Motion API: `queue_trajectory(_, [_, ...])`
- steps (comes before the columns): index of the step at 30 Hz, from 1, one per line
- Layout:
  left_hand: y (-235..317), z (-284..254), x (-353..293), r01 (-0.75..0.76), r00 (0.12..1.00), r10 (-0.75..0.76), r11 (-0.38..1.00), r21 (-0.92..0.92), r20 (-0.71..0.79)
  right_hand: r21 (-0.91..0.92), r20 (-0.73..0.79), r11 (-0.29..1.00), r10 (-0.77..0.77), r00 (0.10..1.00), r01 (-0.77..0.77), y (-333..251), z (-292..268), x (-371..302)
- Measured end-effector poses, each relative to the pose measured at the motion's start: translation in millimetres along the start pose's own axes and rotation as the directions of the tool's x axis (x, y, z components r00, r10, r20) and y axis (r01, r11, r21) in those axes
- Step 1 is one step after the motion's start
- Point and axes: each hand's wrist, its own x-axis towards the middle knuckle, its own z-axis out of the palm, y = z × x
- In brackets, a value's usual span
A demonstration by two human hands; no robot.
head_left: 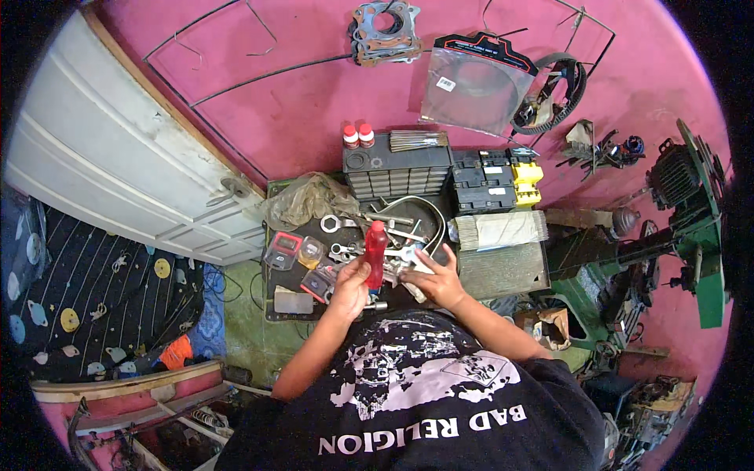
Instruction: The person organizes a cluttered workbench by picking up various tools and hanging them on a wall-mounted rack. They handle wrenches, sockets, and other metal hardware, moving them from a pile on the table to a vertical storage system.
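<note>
My left hand [351,292] is closed round a red, bottle-shaped plastic thing [376,253], held upright with its narrow end up. Just right of it, my right hand [441,280] is over the work surface with its fingers spread apart. Its fingertips are close to some whitish metal pieces, and whether they touch them I cannot tell. Wrenches and other metal tools lie jumbled behind and beneath both hands, among them a large ring wrench [331,224]. Small red and black cases [283,250] rest left of my left hand.
Behind the tools stands a dark drawer cabinet [397,182] with red-capped white bottles [359,135] on top. Black and yellow boxes [491,182] sit beside it. A crumpled plastic bag [310,200] lies at the back left, near a white door [126,149]. A green machine [707,228] stands far right.
</note>
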Motion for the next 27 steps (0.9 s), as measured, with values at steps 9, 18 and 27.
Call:
queue_trajectory(9, [12.4,9.5,16.2,-0.024,0.997,0.032,0.995,0.099,-0.074,-0.217,0.504,0.898,0.438,0.745,-0.382,26.9,60.0,-66.0])
queue_trajectory(18, [13.8,14.8,39.2,0.427,0.889,-0.331,0.848,-0.314,0.316,0.878,0.474,0.002,0.129,0.871,-0.478,46.3,-67.4,149.0])
queue_trajectory(27, [74.1,36.8,93.3,-0.058,0.988,-0.032,0.825,0.562,0.149,0.868,0.387,0.25,0.199,0.9,-0.429,108.9,-65.0,207.6])
